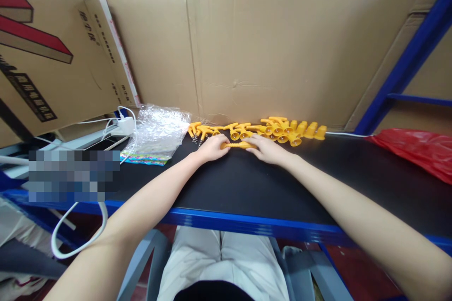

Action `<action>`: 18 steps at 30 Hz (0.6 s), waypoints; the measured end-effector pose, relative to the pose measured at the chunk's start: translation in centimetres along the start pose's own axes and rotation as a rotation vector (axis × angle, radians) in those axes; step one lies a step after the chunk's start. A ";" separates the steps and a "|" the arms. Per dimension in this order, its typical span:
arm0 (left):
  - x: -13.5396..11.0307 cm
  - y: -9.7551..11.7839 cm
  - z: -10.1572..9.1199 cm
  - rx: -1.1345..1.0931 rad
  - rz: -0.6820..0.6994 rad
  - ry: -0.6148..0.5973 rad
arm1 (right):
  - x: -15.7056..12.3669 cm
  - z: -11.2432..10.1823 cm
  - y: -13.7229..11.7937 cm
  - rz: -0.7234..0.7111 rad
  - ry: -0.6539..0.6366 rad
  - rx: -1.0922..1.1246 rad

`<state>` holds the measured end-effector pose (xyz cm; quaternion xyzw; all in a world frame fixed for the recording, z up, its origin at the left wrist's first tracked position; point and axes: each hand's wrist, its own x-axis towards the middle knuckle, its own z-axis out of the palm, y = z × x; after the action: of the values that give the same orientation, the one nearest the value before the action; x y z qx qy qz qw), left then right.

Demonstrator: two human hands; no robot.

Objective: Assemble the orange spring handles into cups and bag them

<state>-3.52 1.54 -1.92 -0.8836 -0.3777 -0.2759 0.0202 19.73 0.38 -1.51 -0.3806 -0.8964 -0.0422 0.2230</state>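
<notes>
My left hand [212,148] and my right hand [269,150] meet over the black table surface, near its far side. Between them is a yellow plastic piece [238,145], narrow and lying roughly level. The fingers of both hands are closed on its two ends, which they partly hide. Just behind the hands runs a row of yellow plastic parts with handles [243,132], some with round, hollow ends. To the left, a few thin metal spirals [195,138] stick out from yellow handles. Several yellow cup-shaped parts [310,130] stand at the right end of the row.
A clear plastic bag [160,127] lies left of the hands, beside a white charger [126,126] and cables. A red plastic bag [416,148] is at the far right. Cardboard [282,47] walls the back. The table has a blue front edge [247,224].
</notes>
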 end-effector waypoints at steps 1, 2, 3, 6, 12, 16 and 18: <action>0.0 0.0 0.0 -0.002 -0.014 -0.011 | 0.0 -0.1 -0.1 -0.009 0.000 -0.024; 0.0 0.0 0.0 -0.007 -0.026 -0.020 | 0.0 -0.1 -0.3 -0.020 0.003 -0.041; 0.0 0.0 0.1 -0.012 -0.032 -0.030 | 0.0 -0.1 -0.4 -0.031 0.006 -0.048; -0.1 0.1 0.0 -0.004 -0.017 -0.042 | 0.1 0.0 -0.5 -0.058 0.026 -0.001; 0.0 -0.5 -0.3 0.062 0.019 -0.043 | 0.3 0.2 1.0 0.108 0.042 0.413; -0.1 -0.8 -0.3 0.068 0.030 -0.045 | 0.2 0.0 1.6 0.250 0.011 0.755; -0.1 -0.8 -0.3 0.074 0.046 -0.037 | 0.2 -0.1 1.5 0.324 -0.016 0.809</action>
<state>-4.21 1.96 -1.87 -0.8957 -0.3675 -0.2448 0.0521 20.72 1.56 -1.51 -0.3987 -0.7711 0.3509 0.3511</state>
